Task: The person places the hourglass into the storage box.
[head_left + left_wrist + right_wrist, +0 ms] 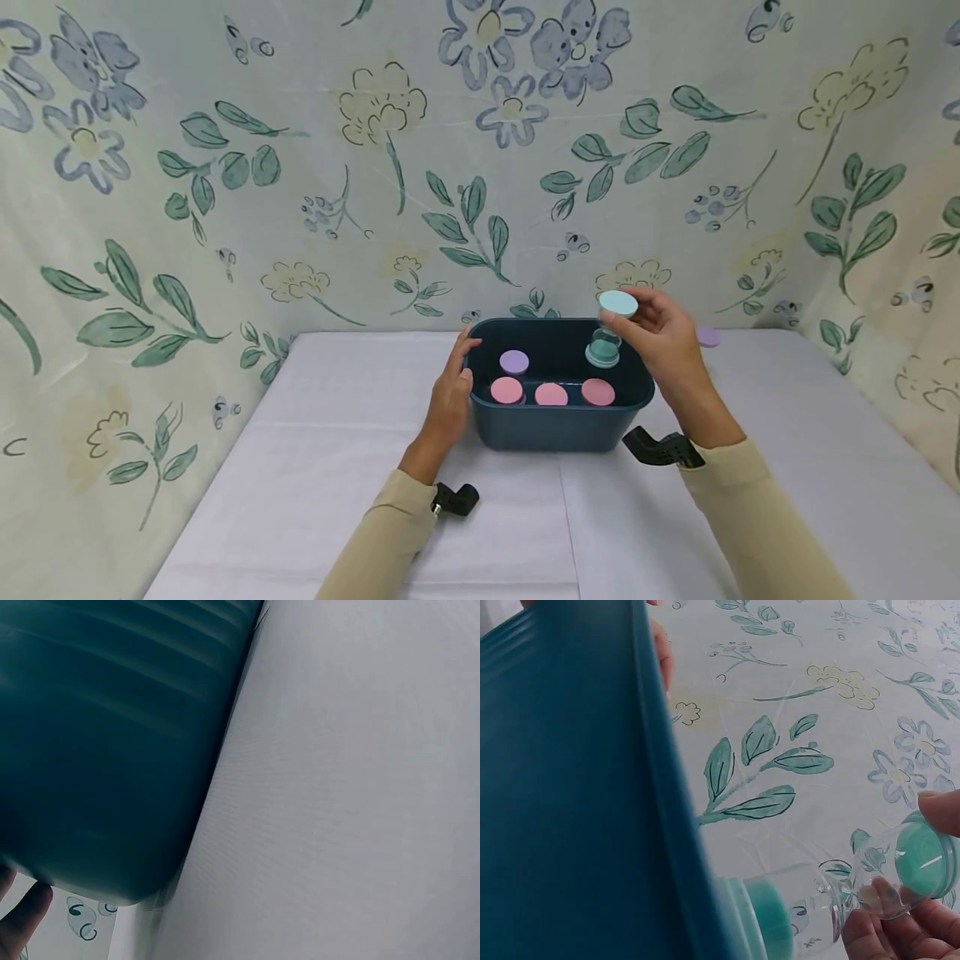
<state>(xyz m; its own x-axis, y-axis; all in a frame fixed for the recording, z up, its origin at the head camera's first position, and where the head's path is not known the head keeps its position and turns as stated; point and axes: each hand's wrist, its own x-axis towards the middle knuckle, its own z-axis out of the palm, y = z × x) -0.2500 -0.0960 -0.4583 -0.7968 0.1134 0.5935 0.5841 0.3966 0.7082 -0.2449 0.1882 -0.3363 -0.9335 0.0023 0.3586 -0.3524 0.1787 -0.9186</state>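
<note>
My right hand (663, 342) holds a small clear jar with a mint-green lid (618, 303) above the right part of a dark teal bin (551, 432). Right below it is a second clear jar (802, 915), upside down with its mint lid (602, 358) at the bottom. In the right wrist view the two jar bases meet or nearly meet. My left hand (448, 400) rests against the bin's left end, fingers extended near the rim. Inside the bin, several pink lids, one of them a front-left pink lid (507, 390), line the front, with a purple lid (514, 362) behind.
A purple lid (707, 336) shows on the table behind my right hand. The bin stands on a white cloth-covered table (337, 433), near a flower-patterned backdrop (300, 208). Black wrist cameras hang below both wrists.
</note>
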